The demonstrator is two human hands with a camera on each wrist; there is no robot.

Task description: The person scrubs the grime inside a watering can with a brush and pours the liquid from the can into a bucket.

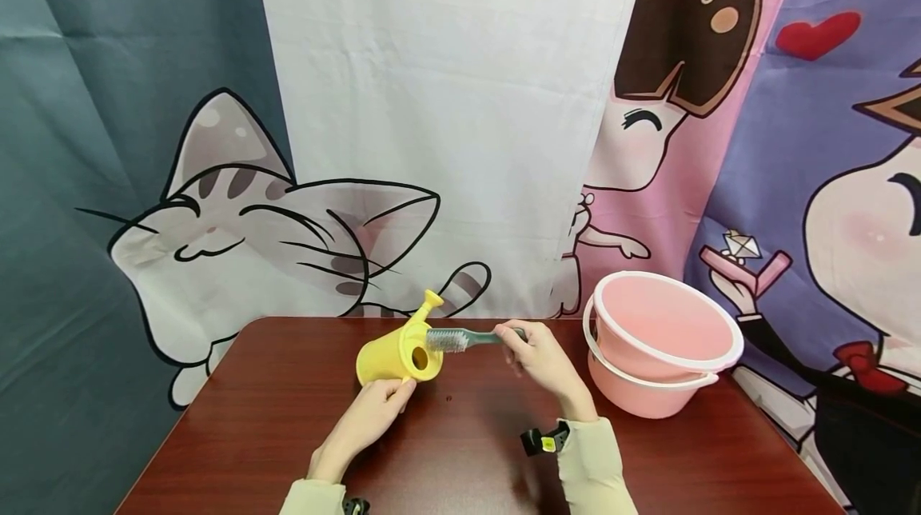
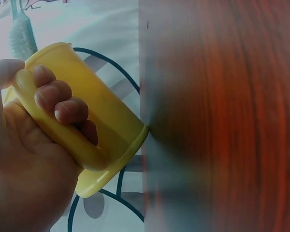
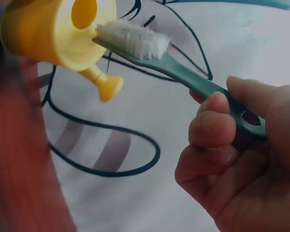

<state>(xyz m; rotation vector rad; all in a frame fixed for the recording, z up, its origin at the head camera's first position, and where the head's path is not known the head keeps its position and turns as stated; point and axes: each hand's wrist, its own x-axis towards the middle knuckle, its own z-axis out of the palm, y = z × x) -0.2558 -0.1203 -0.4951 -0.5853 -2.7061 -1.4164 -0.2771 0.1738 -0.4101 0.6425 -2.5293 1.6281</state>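
Observation:
A yellow watering can [image 1: 383, 357] is tipped on its side over the table, its round opening turned to the right and its spout pointing away. My left hand [image 1: 376, 411] grips the can by its handle [image 2: 53, 125], fingers curled round it in the left wrist view. In my right hand [image 1: 538, 357] is a green scrub brush [image 3: 183, 72], pinched by its handle between thumb and fingers. The brush's white bristles [image 3: 135, 39] lie close by the can's top, near the opening and the base of the spout.
Two nested pink buckets [image 1: 633, 375] with white rims and handles stand at the right on the dark red wooden table [image 1: 460, 459]. Behind the table hangs a cartoon-printed curtain [image 1: 460, 99]. A small dark speck lies on the table near the can.

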